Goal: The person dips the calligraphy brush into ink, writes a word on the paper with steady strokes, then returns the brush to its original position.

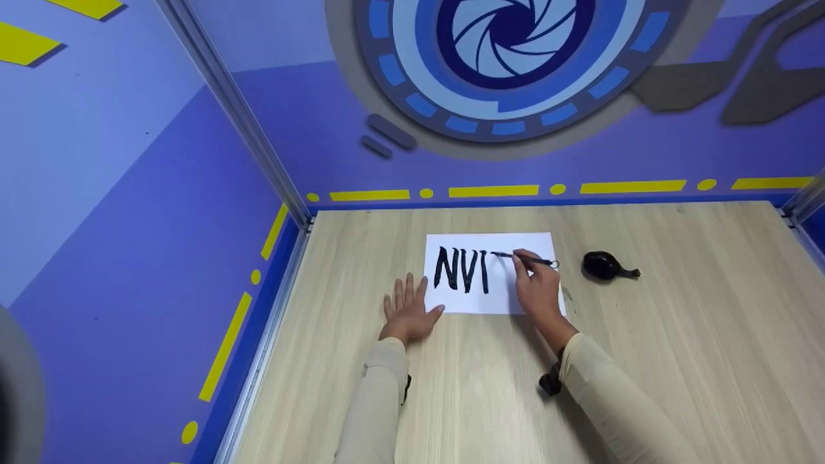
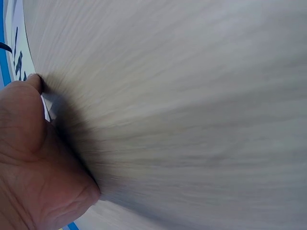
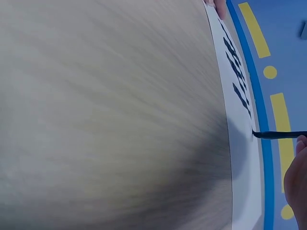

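A white sheet of paper (image 1: 477, 304) lies on the wooden table, bearing thick black brushed letters (image 1: 461, 270) that read "NVI". My right hand (image 1: 539, 290) pinches a dark ink brush (image 1: 536, 260) whose handle ends in a small ring. The brush's black tip is at the paper, just right of the last stroke; in the right wrist view the brush (image 3: 278, 135) meets the sheet (image 3: 242, 158) there. With fingers spread, my left hand (image 1: 411, 314) rests at the sheet's left edge, thumb on its lower left corner. The left wrist view shows this hand (image 2: 43, 158) flat against the table.
To the right of the paper lies a glossy black gourd-shaped object (image 1: 601, 266) with a narrow neck. Blue and purple panels with yellow marks (image 1: 494, 191) wall the table (image 1: 696, 335) at the back and left. A metal corner post (image 1: 248, 122) joins them.
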`<state>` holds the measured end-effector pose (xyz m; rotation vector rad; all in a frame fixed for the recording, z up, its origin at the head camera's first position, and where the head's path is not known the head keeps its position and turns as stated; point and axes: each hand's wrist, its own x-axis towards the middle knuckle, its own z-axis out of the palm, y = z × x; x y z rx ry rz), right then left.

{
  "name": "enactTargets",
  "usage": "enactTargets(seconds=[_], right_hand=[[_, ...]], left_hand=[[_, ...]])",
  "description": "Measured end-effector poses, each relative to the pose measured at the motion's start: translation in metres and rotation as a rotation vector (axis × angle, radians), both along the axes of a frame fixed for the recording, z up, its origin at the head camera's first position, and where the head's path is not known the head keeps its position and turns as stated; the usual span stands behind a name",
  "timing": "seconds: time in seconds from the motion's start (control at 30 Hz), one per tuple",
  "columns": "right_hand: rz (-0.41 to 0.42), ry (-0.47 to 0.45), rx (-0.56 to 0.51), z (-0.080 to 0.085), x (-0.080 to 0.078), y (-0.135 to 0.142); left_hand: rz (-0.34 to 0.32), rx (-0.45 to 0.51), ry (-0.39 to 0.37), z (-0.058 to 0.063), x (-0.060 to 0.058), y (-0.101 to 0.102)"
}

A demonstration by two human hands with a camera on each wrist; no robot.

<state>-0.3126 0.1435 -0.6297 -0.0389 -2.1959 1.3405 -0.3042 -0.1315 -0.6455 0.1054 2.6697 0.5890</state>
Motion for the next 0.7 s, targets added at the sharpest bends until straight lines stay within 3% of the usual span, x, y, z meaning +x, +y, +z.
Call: enactTargets(seconds=[0.37,0.7], right_hand=[[0.003,-0.010,-0.007,0.0001,0.0029,-0.0028],[0.017,-0.097,-0.036,0.0006,0.0022,-0.0053]], left_hand=[[-0.002,-0.009,0.005,0.0025,0.0003,-0.0002],[0.004,0.013,0.010,0.0030,0.0013,0.0002]])
